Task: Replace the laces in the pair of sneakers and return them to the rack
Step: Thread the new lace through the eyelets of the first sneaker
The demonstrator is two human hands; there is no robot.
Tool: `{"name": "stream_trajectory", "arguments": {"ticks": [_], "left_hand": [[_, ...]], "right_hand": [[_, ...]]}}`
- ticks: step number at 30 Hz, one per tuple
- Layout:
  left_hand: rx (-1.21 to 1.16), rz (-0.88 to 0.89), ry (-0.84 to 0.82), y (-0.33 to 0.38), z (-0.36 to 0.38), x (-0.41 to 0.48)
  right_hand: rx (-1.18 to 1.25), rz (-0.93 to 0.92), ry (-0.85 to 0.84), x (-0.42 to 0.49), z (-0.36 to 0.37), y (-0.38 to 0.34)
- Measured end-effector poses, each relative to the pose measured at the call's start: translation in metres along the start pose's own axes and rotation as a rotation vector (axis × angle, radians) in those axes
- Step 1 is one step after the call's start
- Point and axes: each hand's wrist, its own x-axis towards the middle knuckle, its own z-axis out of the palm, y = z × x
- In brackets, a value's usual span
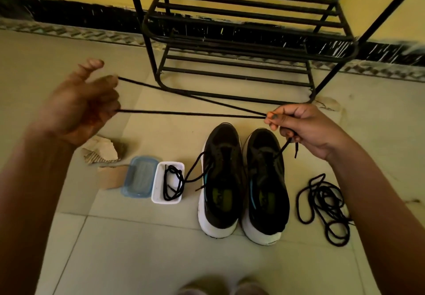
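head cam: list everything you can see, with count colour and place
sneakers: 2, black with white soles, side by side on the floor, toes towards the rack
held lace: 1, black, doubled, stretched between both hands
tub lace: 1, black, coiled in the tub
lace tangle: 1 heap, black, on the floor right of the sneakers
tub: 1, white, left of the sneakers
lid: 1, clear blue, left of the tub
cardboard scraps: 2, brown, beside the lid
shoe rack: 1, black metal, against the yellow wall
left hand: 1, held lace looped round its fingers
right hand: 1, pinches the held lace above the right sneaker
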Motion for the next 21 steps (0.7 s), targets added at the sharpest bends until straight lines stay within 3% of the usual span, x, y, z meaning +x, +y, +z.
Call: {"name": "stream_trajectory", "arguments": {"ticks": [3,4,6,8,9,11,13,16,17,18,20,21], "left_hand": [[0.909,0.201,0.313,-0.021,-0.002,0.007],[0.997,0.233,0.360,-0.023,0.001,0.007],[0.781,0.247,0.442,-0.027,0.002,0.009],[0.282,0.151,0.441,-0.023,0.012,0.008],[0.071,0.020,0.402,-0.022,0.015,0.009],[0.019,-0.118,0.237,-0.024,0.015,0.006],[-0.033,-0.149,0.211,-0.025,0.015,0.010],[0.514,0.059,0.437,-0.032,0.001,0.016],[0.671,0.045,0.467,-0.043,-0.019,0.022],[0.761,-0.013,0.474,-0.055,-0.042,0.029],[0.707,-0.147,0.502,-0.072,-0.075,0.039],[0.707,-0.222,0.384,-0.069,-0.076,0.036]], "right_hand": [[0.003,0.055,-0.016,0.003,0.001,0.004],[0.013,0.074,-0.020,0.003,0.000,0.006],[0.045,0.113,-0.009,0.004,-0.002,0.010],[0.090,0.148,0.003,0.003,-0.005,0.014],[0.107,0.160,-0.003,0.003,-0.005,0.016],[0.105,0.175,-0.021,0.003,-0.006,0.018],[0.095,0.191,-0.020,0.004,-0.006,0.021],[0.119,0.217,-0.004,0.005,-0.011,0.025],[0.129,0.224,-0.003,0.005,-0.013,0.026],[0.136,0.228,-0.005,0.005,-0.016,0.028],[0.134,0.231,-0.011,0.006,-0.018,0.030],[0.130,0.234,-0.004,0.007,-0.018,0.031]]}}
